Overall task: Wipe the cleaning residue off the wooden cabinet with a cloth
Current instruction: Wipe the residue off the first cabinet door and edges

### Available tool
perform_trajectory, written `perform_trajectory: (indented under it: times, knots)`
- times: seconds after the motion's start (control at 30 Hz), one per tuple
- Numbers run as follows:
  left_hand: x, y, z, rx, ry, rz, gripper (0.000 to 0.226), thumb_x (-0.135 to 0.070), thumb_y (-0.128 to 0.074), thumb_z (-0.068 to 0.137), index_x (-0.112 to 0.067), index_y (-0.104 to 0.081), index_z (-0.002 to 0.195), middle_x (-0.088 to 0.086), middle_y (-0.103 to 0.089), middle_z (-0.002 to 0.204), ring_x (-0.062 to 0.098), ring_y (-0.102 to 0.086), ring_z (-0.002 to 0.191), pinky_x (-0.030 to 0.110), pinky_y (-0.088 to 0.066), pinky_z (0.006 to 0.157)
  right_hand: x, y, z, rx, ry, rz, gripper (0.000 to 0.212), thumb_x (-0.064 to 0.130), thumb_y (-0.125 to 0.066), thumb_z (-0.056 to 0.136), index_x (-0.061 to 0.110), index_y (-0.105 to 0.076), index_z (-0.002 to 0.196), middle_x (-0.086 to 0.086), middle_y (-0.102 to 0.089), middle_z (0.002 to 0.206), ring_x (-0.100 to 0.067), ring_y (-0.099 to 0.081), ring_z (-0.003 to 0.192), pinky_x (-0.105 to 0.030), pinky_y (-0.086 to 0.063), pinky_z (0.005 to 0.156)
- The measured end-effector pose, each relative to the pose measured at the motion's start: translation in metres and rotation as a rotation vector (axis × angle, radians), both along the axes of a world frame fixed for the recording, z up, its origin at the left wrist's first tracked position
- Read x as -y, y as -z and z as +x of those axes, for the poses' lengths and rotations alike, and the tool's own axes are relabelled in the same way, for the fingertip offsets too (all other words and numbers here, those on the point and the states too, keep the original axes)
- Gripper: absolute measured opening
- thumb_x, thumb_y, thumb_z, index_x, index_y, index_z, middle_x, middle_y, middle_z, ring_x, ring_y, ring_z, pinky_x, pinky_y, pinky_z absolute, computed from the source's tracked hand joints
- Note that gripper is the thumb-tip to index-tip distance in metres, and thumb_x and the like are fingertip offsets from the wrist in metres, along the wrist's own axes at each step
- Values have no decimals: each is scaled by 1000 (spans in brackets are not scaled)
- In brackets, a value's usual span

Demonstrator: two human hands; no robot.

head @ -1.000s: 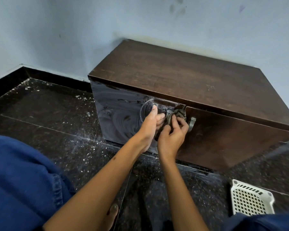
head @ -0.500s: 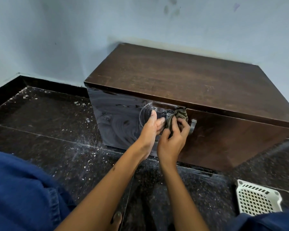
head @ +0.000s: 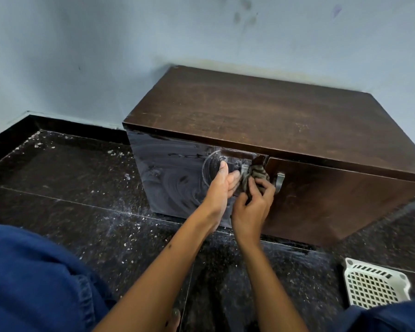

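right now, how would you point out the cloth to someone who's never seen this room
Find the dark wooden cabinet against the blue wall. At the middle of its front, between two metal handles, the right hand pinches a crumpled grey-brown cloth. It is the only soft, wrinkled thing there.

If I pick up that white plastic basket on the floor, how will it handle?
The white lattice basket is probably light for its size, since its walls are mostly holes. It looks moulded and stiff, so it should keep its shape rather than sag. It sits flat on the dark speckled floor, so pushed it would likely slide, not roll.
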State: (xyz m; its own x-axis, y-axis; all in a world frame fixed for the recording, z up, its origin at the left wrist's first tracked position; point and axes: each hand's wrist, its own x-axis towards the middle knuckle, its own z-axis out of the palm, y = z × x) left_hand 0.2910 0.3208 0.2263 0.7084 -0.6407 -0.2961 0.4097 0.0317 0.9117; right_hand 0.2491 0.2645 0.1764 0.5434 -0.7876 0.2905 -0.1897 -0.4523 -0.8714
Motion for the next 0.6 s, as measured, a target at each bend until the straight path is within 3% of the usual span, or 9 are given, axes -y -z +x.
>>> perform_trajectory:
  times: [0.1, 0.17, 0.33, 0.6]
  knots:
    - [-1, -2, -2, 13, -8, 9, 68, -47, -5, 98, -2, -25, 144, 11, -27, 152, 18, -27, 140, 28, -16, 114, 1, 5, -3, -94, -13, 158, 37, -4, -48, 91, -4, -54, 127, -10, -42, 122, -27, -45, 118, -32, -38, 104]
    - [0, -4, -2, 21, -9, 13, 68, -48, -5, 98, -3, -25, 145, 10, -27, 153, 18, -26, 141, 28, -15, 114, 5, -6, 1, -55, 8, 210, 35, -1, -49, 91, -3, -55, 126, -3, -40, 116, -25, -48, 116, -29, -38, 104]
    - [-1, 0, -3, 8, -11, 21, 67, -51, -8, 97, -7, -26, 145, 9, -30, 152, 18, -30, 139, 35, -20, 117, 2, -23, 8, 179, 5, 62, 37, -6, -50, 88, -1, -58, 124, -2, -40, 118, -23, -47, 118, -35, -40, 106]
    - [-7, -5, 0, -49, -127, -6, 69, -50, -7, 98, -4, -27, 144, 11, -28, 152, 20, -26, 141, 31, -15, 115, -6, 8, 6, 103, 18, -160, 40, -11, -54, 84, -2, -60, 122, -20, -47, 129, -31, -42, 123, -31, -31, 104]
